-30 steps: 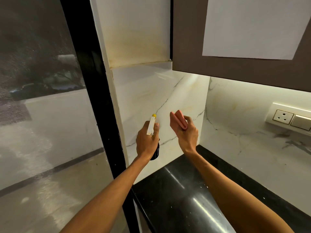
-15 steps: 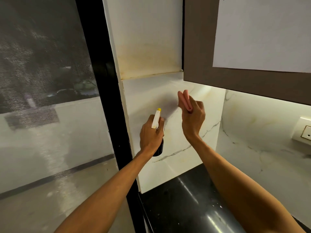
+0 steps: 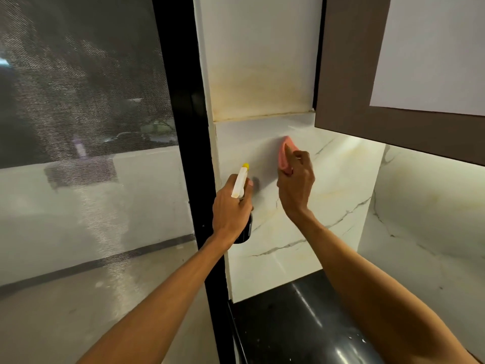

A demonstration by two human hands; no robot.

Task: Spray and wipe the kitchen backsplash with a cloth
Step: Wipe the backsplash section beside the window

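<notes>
Closest in, the black worktop (image 3: 283,324) sits low in view, with both forearms reaching over it toward the corner wall.

Left hand (image 3: 231,206) next. Its grip is wrapped round the spray bottle (image 3: 240,182), fingers curled about the dark body, with the white head and yellow nozzle poking up and aimed at the marble. It hangs just beside the black window frame (image 3: 181,101), off to one side. I'd say it's parked there to leave the wiping lane free, with another squirt only a trigger pull away. Is a finger on the trigger? Can't tell from here.

Right hand (image 3: 295,185), a touch higher and further in. Its grip is closed on the pink cloth (image 3: 284,153), bunched into a pad and pinched between thumb and fingers. The pad's face appears pressed against the backsplash (image 3: 328,179), near the top edge of the marble panel. A bunched pad gives a firm face, which suits scrubbing. Working high makes sense too, since drips run down onto stone not yet wiped.

Beyond, the yellowed wall panel (image 3: 257,74) above the ledge and the brown cabinet (image 3: 346,74) to the right box in this patch. Strokes will have little room up there.
</notes>
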